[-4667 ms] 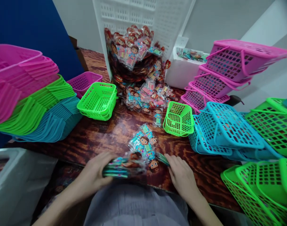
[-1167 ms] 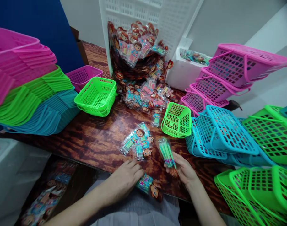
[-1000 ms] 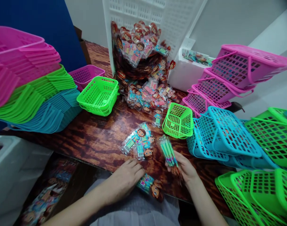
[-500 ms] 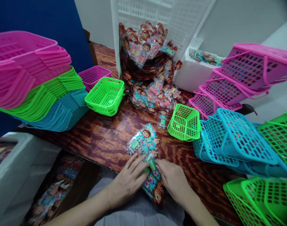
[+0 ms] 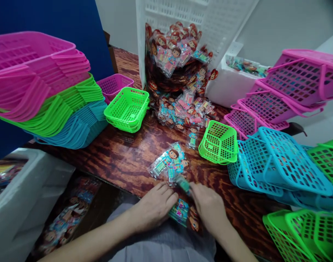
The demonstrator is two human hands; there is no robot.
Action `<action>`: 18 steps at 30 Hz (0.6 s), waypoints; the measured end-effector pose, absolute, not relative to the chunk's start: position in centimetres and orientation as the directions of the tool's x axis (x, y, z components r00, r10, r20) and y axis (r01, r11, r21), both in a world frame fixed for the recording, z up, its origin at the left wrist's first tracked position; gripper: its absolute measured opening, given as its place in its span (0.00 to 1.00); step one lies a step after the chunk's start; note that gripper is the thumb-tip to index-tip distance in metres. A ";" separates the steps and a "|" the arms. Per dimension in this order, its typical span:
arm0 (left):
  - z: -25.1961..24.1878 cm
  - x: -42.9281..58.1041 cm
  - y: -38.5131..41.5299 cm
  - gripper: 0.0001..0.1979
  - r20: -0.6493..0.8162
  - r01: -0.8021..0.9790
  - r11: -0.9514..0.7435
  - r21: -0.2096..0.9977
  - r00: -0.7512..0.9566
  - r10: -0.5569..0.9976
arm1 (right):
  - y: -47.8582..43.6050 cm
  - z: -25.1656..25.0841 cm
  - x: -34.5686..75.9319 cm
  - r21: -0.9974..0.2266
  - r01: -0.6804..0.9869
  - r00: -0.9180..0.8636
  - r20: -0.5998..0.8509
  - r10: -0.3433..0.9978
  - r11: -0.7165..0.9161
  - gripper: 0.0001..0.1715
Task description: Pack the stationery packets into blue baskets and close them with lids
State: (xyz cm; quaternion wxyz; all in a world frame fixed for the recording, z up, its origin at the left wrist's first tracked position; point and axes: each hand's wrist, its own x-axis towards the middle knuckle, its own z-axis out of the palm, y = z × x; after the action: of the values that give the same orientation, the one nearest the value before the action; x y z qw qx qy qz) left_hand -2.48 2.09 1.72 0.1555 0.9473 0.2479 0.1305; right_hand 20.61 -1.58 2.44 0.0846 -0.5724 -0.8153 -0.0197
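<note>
Near the table's front edge, my left hand (image 5: 155,208) is closed over the upper left end of a bunch of doll-printed packets (image 5: 182,213), its fingers bent and pressed together. On the right, my right hand (image 5: 208,207) pinches a small green-and-clear packet (image 5: 183,184) between thumb and fingers, above the bunch. That packet is blurred. Just beyond my hands a small pile of similar packets (image 5: 170,160) lies on the wood. A single packet (image 5: 193,137) rests farther off, left of a green basket (image 5: 219,142).
Stacked pink, green and blue baskets (image 5: 84,123) stand at left, beside a green basket (image 5: 127,109). More baskets (image 5: 289,160) crowd the right. A white crate (image 5: 177,9) spills packets at the back. A white foam box (image 5: 32,189) sits lower left.
My right hand has moved slightly right with the small packet, away from my left hand. My left fingers have drawn closer together. The whole view has shifted a little.
</note>
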 end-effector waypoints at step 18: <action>2.2 -1.0 1.5 0.17 0.129 0.480 -0.865 0.148 0.858 0.498 | 5.3 6.8 19.6 -0.564 0.780 -0.508 -0.314 0.802 0.273 0.16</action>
State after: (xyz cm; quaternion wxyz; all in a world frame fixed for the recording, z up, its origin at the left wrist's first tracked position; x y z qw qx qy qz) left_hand -1.02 1.53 2.24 0.0553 0.9622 0.2540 0.0817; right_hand 19.56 5.28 6.77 0.0164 -0.4957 -0.7976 0.3432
